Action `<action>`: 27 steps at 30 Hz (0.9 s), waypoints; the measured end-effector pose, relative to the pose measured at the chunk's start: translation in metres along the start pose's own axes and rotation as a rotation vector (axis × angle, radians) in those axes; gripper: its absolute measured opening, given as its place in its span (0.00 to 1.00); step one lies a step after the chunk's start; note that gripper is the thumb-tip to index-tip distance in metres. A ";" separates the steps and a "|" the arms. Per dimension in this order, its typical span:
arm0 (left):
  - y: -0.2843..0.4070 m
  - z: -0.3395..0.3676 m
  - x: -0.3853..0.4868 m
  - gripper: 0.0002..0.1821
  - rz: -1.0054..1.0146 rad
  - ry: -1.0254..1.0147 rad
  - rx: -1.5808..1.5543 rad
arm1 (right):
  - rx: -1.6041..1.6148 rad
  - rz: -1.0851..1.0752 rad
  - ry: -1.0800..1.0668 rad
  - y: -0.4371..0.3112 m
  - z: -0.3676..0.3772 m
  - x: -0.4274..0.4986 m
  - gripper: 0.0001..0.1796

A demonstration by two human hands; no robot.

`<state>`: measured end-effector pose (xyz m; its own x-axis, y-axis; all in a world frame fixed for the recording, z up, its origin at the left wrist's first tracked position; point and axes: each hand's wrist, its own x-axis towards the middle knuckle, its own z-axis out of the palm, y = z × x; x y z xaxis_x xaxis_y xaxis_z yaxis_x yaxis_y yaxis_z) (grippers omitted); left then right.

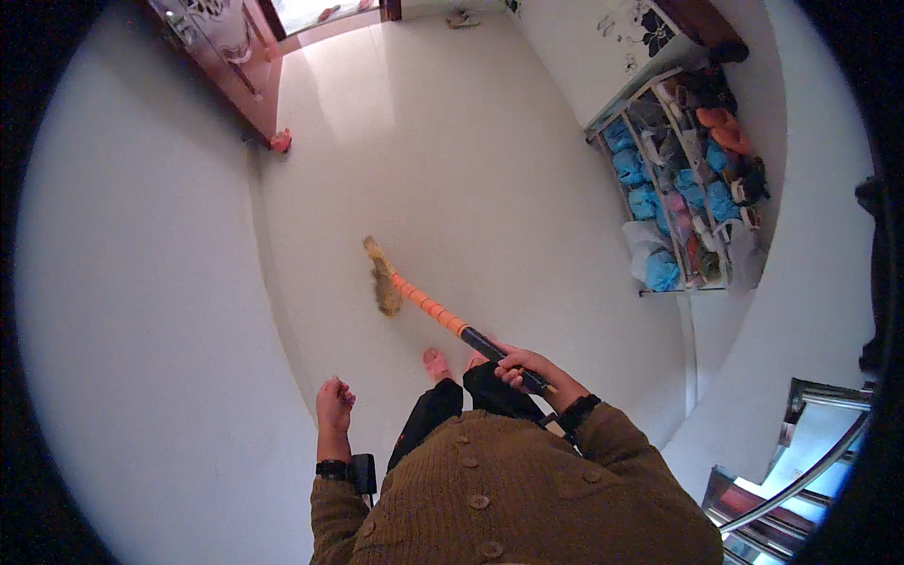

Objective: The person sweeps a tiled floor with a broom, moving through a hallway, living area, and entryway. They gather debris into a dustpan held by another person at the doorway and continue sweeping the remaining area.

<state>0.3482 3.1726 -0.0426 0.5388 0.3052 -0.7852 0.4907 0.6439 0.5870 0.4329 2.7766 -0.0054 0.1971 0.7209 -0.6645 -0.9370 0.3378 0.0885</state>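
My right hand (526,366) is wrapped around the black grip of a broom handle (431,306). Orange bands cover the lower stretch of that handle. It slants forward and left to the broom's straw bristle head (387,286), which rests on the pale floor. My left hand (334,406) hangs beside the left wall with its fingers curled in, and I see nothing held in it. Pink slippers (437,364) are on my feet, just behind the broom head; the right one is partly hidden by the handle and hand.
A shoe rack (653,176) with several blue-bagged and loose shoes lines the right wall, beside a white flower-patterned cabinet (586,56). A reddish door (233,63) stands ajar at the far left, a small red object (281,140) at its foot. Metal railings (798,487) lie at lower right.
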 end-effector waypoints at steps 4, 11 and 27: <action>0.022 0.015 0.018 0.10 0.002 -0.038 -0.009 | -0.368 -0.204 0.239 -0.015 0.023 -0.012 0.39; 0.045 0.063 0.060 0.08 0.009 -0.026 0.077 | 0.117 -0.334 0.121 -0.047 -0.009 -0.064 0.37; 0.033 0.227 0.101 0.10 -0.054 -0.208 0.233 | 0.030 -0.193 0.366 -0.055 -0.129 -0.083 0.33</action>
<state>0.5739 3.0655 -0.0580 0.6247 0.1092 -0.7731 0.6532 0.4694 0.5941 0.4315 2.6205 -0.0510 0.2482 0.3819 -0.8903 -0.8828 0.4675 -0.0456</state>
